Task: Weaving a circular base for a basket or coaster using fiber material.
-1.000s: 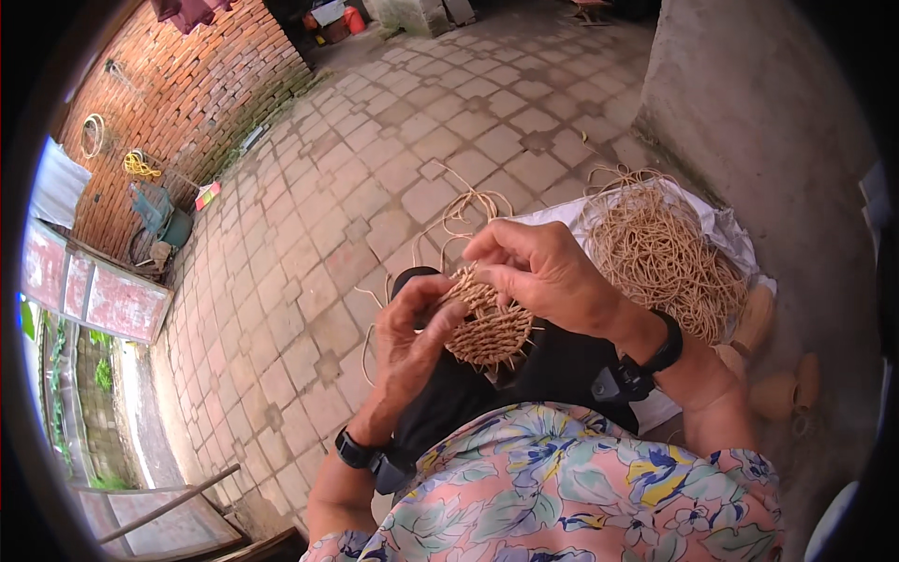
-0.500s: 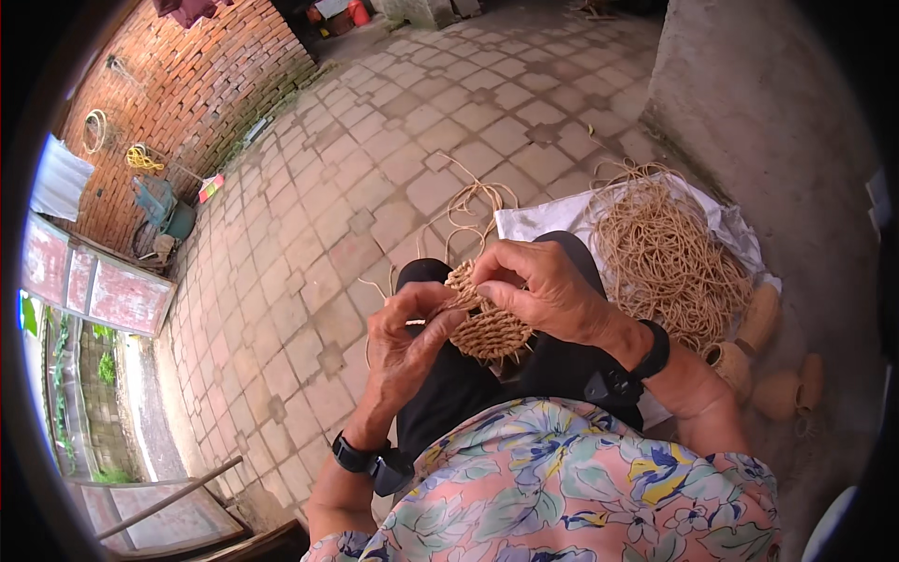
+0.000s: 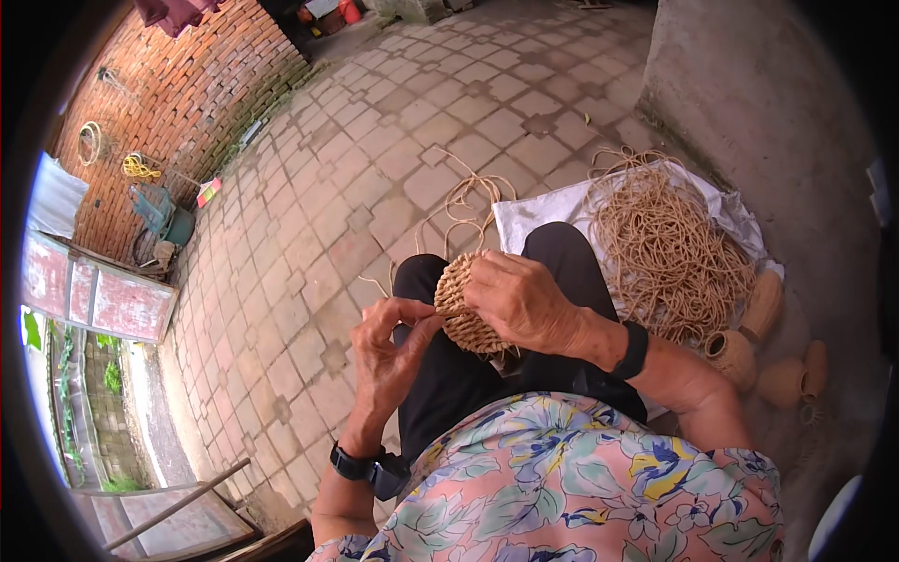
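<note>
The round woven piece [image 3: 473, 333], a small tan disc of twisted cord, sits over the person's lap between the knees, its near and left parts showing and its upper right side covered by the right hand [image 3: 529, 300]. The left hand [image 3: 389, 351] has thumb and forefinger pinched together at the disc's left edge, on the weave or a strand of it; the right fingers curl over the other side, but their tips are hidden, so I cannot tell whether they grip. Holding it from both sides probably steadies the rim, and the black trouser legs [image 3: 567, 253] seem to frame it from beneath. Loose cord [image 3: 479, 176] loops over the paving beyond the knees. To the right, a heap of cord [image 3: 670, 248] lies on a white sheet [image 3: 534, 215], likely there for easy reach and to stay off the ground; woven vessels [image 3: 730, 359] stand just beside it. The grey wall [image 3: 758, 112] bounds that side, so the right elbow has less room, while the paved floor [image 3: 309, 253] opens widely ahead and leftward to the brick wall [image 3: 187, 103].
</note>
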Motion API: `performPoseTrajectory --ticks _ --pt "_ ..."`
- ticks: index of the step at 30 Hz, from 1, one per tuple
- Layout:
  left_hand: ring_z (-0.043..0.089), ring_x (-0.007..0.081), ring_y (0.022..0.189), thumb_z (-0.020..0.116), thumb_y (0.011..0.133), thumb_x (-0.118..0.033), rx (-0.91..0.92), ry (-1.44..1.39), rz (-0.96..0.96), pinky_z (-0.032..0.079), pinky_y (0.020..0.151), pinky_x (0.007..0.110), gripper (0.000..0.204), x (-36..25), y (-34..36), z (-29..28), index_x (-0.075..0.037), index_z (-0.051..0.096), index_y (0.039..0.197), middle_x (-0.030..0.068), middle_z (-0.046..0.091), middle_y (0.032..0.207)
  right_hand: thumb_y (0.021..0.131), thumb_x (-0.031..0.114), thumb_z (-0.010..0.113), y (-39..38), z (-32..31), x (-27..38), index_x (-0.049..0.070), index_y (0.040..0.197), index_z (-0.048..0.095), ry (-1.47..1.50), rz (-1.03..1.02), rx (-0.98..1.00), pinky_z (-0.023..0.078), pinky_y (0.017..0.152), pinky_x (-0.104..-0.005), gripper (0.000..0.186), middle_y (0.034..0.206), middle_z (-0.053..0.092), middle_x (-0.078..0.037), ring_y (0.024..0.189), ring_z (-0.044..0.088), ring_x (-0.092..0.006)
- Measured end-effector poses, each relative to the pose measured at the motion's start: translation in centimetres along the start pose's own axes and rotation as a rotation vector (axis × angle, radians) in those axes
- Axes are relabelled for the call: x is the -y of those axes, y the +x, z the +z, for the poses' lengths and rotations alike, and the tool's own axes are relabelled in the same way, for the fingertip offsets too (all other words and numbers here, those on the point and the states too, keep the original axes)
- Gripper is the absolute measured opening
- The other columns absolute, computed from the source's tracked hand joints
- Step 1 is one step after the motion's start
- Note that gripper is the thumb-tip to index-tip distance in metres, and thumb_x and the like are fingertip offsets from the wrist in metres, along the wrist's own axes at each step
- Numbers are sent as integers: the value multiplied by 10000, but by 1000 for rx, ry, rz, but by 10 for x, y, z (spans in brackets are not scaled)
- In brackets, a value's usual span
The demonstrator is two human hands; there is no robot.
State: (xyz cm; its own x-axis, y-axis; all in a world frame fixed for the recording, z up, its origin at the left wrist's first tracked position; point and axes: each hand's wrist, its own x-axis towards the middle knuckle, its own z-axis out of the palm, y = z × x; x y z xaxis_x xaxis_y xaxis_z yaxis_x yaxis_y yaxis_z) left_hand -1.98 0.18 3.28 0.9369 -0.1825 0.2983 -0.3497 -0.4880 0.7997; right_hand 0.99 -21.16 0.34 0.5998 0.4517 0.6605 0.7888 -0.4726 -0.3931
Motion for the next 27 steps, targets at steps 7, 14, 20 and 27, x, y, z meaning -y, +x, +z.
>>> performPoseTrajectory --ticks 7,14,20,27 --pt "610 167 729 760 792 -44 41 -1 2 443 761 328 94 -7 1 4 -43 704 867 45 685 781 667 63 709 -2 -7 5 73 752 552 -69 10 26 437 703 -380 179 837 509 -79 824 547 -256" --pt "602 150 702 728 788 -17 113 141 -8 467 668 291 55 -6 4 11 -22 691 827 63 649 774 831 125 668 -14 -21 -4 49 854 603 253 452 -170 477 644 -360 102 778 588 -67 712 597 -189" --pt "572 150 661 730 757 -31 97 163 -12 448 629 296 63 9 7 17 -37 685 800 50 594 710 985 486 502 -59 -35 -17 68 1287 478 750 938 -26 503 493 -245 517 986 644 -135 633 622 -140" --pt "558 130 670 726 754 -27 156 105 -24 442 633 290 60 13 14 19 -34 683 795 35 589 717 883 743 451 -57 -32 -46 138 1565 -16 1602 987 240 529 448 -242 1024 1367 479 -226 657 678 -204"
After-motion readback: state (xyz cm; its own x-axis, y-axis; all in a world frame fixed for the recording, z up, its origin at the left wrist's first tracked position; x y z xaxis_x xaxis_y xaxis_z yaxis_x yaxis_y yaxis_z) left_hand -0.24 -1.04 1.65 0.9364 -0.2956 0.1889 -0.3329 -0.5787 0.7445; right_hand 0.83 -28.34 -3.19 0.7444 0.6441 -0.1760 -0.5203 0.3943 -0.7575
